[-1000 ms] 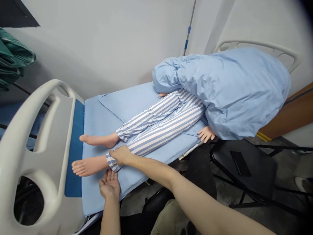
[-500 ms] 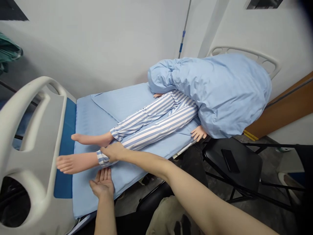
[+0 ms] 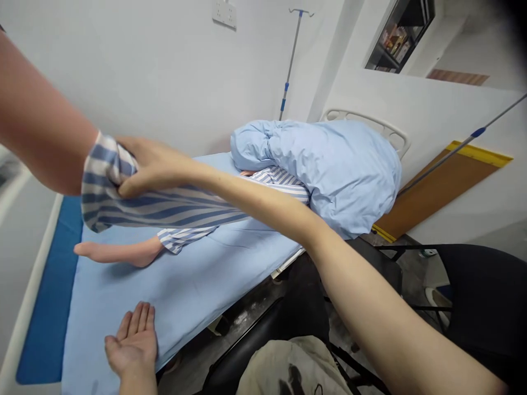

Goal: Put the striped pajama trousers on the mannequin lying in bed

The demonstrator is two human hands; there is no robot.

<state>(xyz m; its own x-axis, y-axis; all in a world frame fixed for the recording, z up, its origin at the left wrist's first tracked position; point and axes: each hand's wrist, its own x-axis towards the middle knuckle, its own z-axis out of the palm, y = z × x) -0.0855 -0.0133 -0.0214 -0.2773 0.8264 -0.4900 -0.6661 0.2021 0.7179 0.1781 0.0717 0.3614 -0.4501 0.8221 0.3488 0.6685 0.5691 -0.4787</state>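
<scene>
A manikin in blue-and-white striped trousers lies on the bed. My right hand is closed around its near lower leg at the trouser cuff, holding that leg raised off the mattress. The near foot runs out of view at the upper left; its ankle shows. The far foot rests on the blue sheet. My left hand is palm up with its fingers stretched out, over the sheet near the bed's front edge, holding nothing. Light blue cloth covers the upper body, so head and face are hidden.
A drip stand stands behind the bed. The white headboard is at the far end, and a blue panel is at the foot. Black chairs stand at the right. A brown board leans on the wall.
My right hand has lifted the near leg from the sheet toward the upper left. My left hand, still palm up, appears lower in view, apart from the leg. The view has shifted.
</scene>
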